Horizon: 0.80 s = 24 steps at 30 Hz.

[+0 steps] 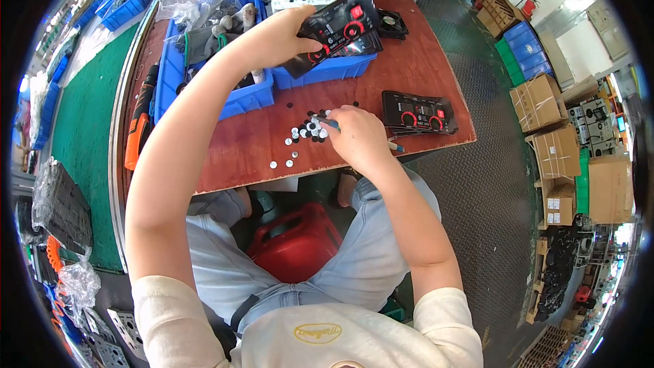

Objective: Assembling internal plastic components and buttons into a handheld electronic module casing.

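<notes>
- A black front panel (338, 29) with red dials is held above the far edge of the bench (245, 150), over a blue bin (327, 71); it is gripped at its left end by the left hand (283, 37), fingers closed around it.
- A second black panel (417, 112) of the same kind lies flat near the right edge of the bench, untouched; it is judged either finished or waiting, and the picture does not settle which.
- A cluster of small round parts (308, 131), black and silvery, is spread near the middle of the bench; a few lie scattered toward the near edge. Many remain, so the work is judged well short of complete.
- The right hand (357, 138) rests on the bench just beside the cluster, curled around a slim tool (328, 123) whose tip points into the parts; how firmly the tool is pinched cannot be told.
- The left forearm is stretched far forward and raised; the right forearm is bent and kept low.
- A larger blue bin (204, 88) holding grey gloves, and an orange power screwdriver (139, 126) along the left edge, complete the bench.
</notes>
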Each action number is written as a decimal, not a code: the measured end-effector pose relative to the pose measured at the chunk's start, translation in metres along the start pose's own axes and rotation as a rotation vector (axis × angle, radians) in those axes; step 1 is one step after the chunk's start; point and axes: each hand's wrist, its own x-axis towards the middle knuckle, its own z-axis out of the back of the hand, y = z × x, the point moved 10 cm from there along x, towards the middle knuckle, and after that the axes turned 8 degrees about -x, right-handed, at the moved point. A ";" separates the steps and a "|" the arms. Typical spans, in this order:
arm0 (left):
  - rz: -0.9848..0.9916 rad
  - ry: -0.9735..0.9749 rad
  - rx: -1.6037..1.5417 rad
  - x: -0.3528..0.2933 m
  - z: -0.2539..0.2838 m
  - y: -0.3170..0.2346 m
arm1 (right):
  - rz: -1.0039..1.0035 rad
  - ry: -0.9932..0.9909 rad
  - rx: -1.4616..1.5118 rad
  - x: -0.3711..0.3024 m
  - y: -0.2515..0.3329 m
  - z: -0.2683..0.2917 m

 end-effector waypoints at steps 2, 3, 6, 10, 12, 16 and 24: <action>-0.029 0.073 0.036 0.016 -0.001 0.006 | 0.016 -0.014 -0.021 0.000 0.004 0.000; 0.017 0.173 0.059 0.022 -0.009 0.014 | 0.014 -0.024 -0.015 -0.001 0.006 -0.001; 0.091 0.281 0.129 0.033 -0.017 0.030 | 0.030 -0.036 -0.033 0.000 0.006 -0.007; -0.042 0.206 0.189 0.046 -0.002 0.029 | 0.064 -0.067 0.039 -0.005 0.010 0.001; -0.003 0.338 0.299 0.043 -0.011 0.032 | 0.067 -0.085 0.079 -0.007 0.011 0.005; 0.097 0.243 0.647 0.025 -0.020 0.020 | 0.067 -0.030 0.051 -0.007 0.013 -0.003; -0.172 -0.087 0.815 0.007 -0.024 0.001 | 0.062 -0.059 0.067 -0.013 0.000 0.019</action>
